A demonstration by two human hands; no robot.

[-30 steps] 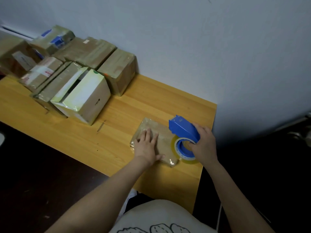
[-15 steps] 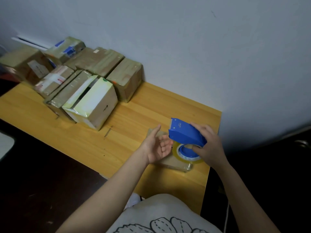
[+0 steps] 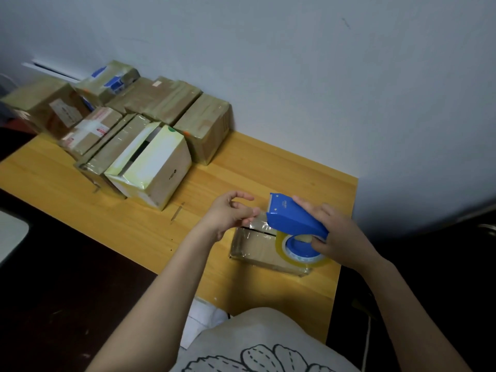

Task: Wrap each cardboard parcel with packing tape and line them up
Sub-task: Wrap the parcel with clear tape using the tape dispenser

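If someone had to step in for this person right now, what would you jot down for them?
Left hand pinches the tape end drawn from the blue dispenser, which the right hand grips.
Both are above the flat parcel at the near right corner of the table.
Done: wrapped parcels grouped at the back left by the wall.
Left: tape this parcel, then set it with the others.
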